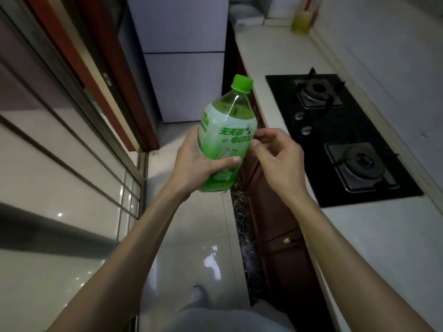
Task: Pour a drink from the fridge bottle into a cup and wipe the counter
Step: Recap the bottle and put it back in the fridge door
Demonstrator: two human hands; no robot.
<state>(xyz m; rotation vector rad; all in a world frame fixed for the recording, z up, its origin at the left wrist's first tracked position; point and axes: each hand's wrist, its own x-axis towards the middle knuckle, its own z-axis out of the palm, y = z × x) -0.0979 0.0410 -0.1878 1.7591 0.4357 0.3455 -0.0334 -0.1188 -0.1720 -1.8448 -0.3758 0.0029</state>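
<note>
Both bare forearms reach from the near edge toward the middle of the scene, converging. The left hand (199, 164) grips a bottle (225, 130) from the left, thumb laid across its front, the other fingers hidden behind it. The right hand (279, 159) is just right of it, back facing up, fingers loosely curled, with the thumb and forefinger tips at the bottle's side.

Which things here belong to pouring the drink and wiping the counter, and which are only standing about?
For the job: bottle, in the left hand; its cap, still on; counter; fridge.
Only standing about: stove; yellow bottle at the counter's far end.
</note>
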